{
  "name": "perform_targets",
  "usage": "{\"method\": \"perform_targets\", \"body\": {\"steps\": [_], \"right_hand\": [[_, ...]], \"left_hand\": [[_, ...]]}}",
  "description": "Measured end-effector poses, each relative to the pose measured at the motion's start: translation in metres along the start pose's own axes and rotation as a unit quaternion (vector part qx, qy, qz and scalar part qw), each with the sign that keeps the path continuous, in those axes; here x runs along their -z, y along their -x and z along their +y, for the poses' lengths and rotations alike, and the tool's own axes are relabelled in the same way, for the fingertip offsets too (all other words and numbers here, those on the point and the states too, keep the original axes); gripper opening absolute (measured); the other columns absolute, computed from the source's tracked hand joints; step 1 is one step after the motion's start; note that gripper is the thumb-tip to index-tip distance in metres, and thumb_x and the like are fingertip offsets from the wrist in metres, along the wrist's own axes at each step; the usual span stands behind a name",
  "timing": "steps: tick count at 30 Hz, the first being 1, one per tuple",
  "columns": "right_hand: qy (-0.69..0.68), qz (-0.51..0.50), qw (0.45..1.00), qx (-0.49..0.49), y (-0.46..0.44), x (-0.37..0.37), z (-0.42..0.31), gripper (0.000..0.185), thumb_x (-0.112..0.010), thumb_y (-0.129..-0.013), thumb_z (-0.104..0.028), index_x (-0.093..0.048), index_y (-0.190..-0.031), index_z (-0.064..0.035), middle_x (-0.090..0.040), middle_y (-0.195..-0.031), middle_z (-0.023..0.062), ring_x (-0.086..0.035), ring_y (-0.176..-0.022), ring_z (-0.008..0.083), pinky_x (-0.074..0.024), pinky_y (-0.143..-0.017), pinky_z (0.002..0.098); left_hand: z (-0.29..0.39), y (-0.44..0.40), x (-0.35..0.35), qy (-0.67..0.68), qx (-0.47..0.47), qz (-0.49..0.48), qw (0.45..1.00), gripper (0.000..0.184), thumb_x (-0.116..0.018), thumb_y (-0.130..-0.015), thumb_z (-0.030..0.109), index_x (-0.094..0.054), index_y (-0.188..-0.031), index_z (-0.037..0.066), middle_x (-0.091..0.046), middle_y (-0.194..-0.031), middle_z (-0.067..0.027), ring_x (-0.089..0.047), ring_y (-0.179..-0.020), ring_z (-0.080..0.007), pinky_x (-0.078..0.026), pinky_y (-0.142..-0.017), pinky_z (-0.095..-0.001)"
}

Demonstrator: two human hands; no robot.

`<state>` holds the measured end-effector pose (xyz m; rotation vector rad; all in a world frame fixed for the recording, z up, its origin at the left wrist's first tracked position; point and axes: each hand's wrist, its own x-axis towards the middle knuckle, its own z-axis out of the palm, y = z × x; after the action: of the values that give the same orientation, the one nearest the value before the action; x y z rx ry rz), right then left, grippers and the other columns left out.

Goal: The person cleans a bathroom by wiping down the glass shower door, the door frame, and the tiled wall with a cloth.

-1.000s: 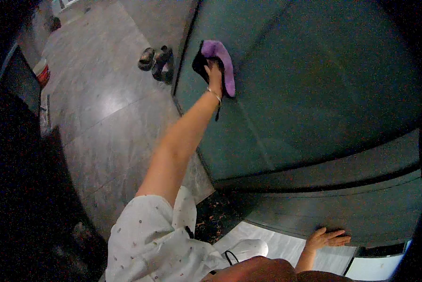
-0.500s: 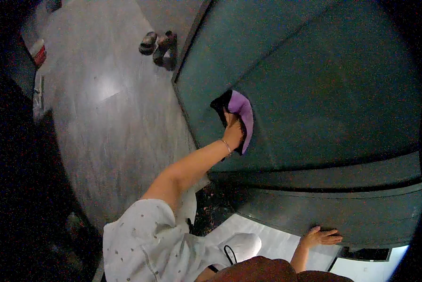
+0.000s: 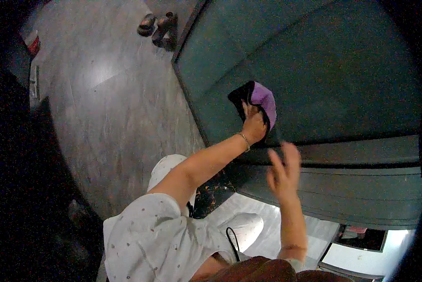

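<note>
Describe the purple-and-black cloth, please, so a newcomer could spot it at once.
Find the broad, flat, dark green surface at upper right. Toward its lower left, the braceleted left hand touches the bunched purple-and-black cloth, the only purple thing on that surface.

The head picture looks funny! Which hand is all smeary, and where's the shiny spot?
Head view: the right hand is smeared, probably motion blur, while the left hand looks clearer; head view: a pale glare spot shines on the grey floor, toward the upper left; head view again: the corners fade to black and grainy specks dot the dark green surface.
</note>
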<state>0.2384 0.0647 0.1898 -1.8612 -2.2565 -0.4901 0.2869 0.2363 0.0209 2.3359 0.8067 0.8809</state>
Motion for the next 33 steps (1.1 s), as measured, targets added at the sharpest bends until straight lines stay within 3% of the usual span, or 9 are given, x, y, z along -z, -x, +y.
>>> {"method": "perform_targets", "body": {"steps": [3,9,13,15,16,17,20,27,33], "right_hand": [[-0.097,-0.096,0.99,0.03,-0.07,-0.056,0.006,0.055,-0.061,-0.078,-0.01,-0.045,-0.131,-0.0078,-0.036,-0.142,0.0141,-0.03,-0.132,0.0361,-0.0257,-0.107,0.0498],[-0.099,-0.123,0.987,0.028,-0.104,-0.104,0.041,0.05,-0.056,-0.085,-0.014,-0.042,-0.133,-0.0064,-0.037,-0.141,0.0154,-0.028,-0.133,0.0349,-0.0255,-0.109,0.0431],[-0.059,-0.113,0.992,0.012,-0.107,-0.094,0.048,0.051,-0.053,-0.088,-0.023,-0.041,-0.135,-0.0092,-0.045,-0.134,0.0163,-0.044,-0.12,0.0353,-0.0353,-0.101,0.0414],[0.027,-0.276,0.952,-0.132,-0.122,-0.074,0.05,0.053,-0.053,-0.088,-0.028,-0.039,-0.137,-0.0141,-0.052,-0.127,0.016,-0.053,-0.109,0.0339,-0.042,-0.094,0.0413],[0.146,-0.095,0.984,-0.027,-0.115,-0.087,0.065,0.056,-0.053,-0.087,-0.03,-0.036,-0.139,-0.0181,-0.056,-0.123,0.0134,-0.056,-0.103,0.0314,-0.0457,-0.088,0.0391],[0.145,-0.103,0.983,-0.033,-0.115,-0.087,0.064,0.056,-0.053,-0.087,-0.03,-0.036,-0.139,-0.0181,-0.056,-0.123,0.0134,-0.056,-0.103,0.0314,-0.0457,-0.088,0.0391],[0.172,-0.017,0.983,-0.056,-0.137,-0.088,0.075,0.058,-0.049,-0.089,-0.036,-0.032,-0.142,-0.021,-0.036,-0.144,0.0045,-0.045,-0.12,0.0297,-0.0415,-0.094,0.0395],[0.264,-0.032,0.964,0.0,-0.161,-0.153,0.076,0.055,-0.04,-0.092,-0.039,-0.034,-0.141,-0.0149,-0.022,-0.151,0.0052,-0.042,-0.123,0.029,-0.0349,-0.102,0.04],[0.278,-0.204,0.937,0.057,-0.107,-0.203,0.052,0.052,-0.035,-0.093,-0.03,-0.031,-0.142,-0.0151,-0.011,-0.154,0.0098,-0.02,-0.138,0.0305,-0.019,-0.11,0.0439]], "left_hand": [[-0.01,-0.004,-0.009,0.017,0.019,0.085,0.996,0.052,-0.051,-0.084,0.029,-0.046,-0.128,0.003,-0.032,-0.135,-0.0289,-0.009,-0.134,-0.0489,0.001,-0.104,-0.0679],[-0.032,-0.004,0.013,0.008,-0.048,0.032,0.998,0.056,-0.051,-0.084,0.033,-0.043,-0.131,0.003,-0.026,-0.139,-0.0295,-0.005,-0.134,-0.0485,0.001,-0.105,-0.0666],[-0.026,-0.012,-0.007,-0.154,-0.082,0.041,0.984,0.06,-0.051,-0.084,0.036,-0.041,-0.132,0.003,-0.022,-0.141,-0.0299,-0.003,-0.135,-0.0483,0.0,-0.105,-0.0657],[-0.021,-0.015,-0.005,0.007,-0.054,0.109,0.993,0.066,-0.052,-0.084,0.039,-0.034,-0.137,0.004,-0.016,-0.144,-0.0296,-0.001,-0.135,-0.0481,0.0,-0.106,-0.0641],[-0.017,-0.018,0.002,0.158,-0.047,0.16,0.973,0.072,-0.053,-0.084,0.041,-0.028,-0.141,0.004,-0.011,-0.146,-0.0292,0.0,-0.136,-0.0479,0.0,-0.107,-0.0628],[-0.011,-0.011,0.006,0.164,-0.045,0.152,0.974,0.072,-0.053,-0.084,0.041,-0.028,-0.141,0.004,-0.011,-0.146,-0.0292,0.0,-0.136,-0.0479,0.0,-0.107,-0.0628],[-0.006,-0.01,0.006,0.153,0.042,0.036,0.987,0.087,-0.055,-0.085,0.038,-0.004,-0.145,0.002,0.003,-0.149,-0.0249,0.0,-0.137,-0.045,0.0,-0.109,-0.0583],[-0.043,-0.006,0.013,0.107,0.116,0.137,0.978,0.085,-0.048,-0.089,0.04,0.002,-0.145,0.0,0.009,-0.151,-0.022,0.009,-0.139,-0.0401,0.003,-0.109,-0.0546],[-0.058,0.055,-0.054,0.11,0.228,0.065,0.965,0.089,-0.048,-0.088,0.048,0.005,-0.146,0.007,0.018,-0.15,-0.0191,0.017,-0.139,-0.0353,0.007,-0.108,-0.0557]]}}
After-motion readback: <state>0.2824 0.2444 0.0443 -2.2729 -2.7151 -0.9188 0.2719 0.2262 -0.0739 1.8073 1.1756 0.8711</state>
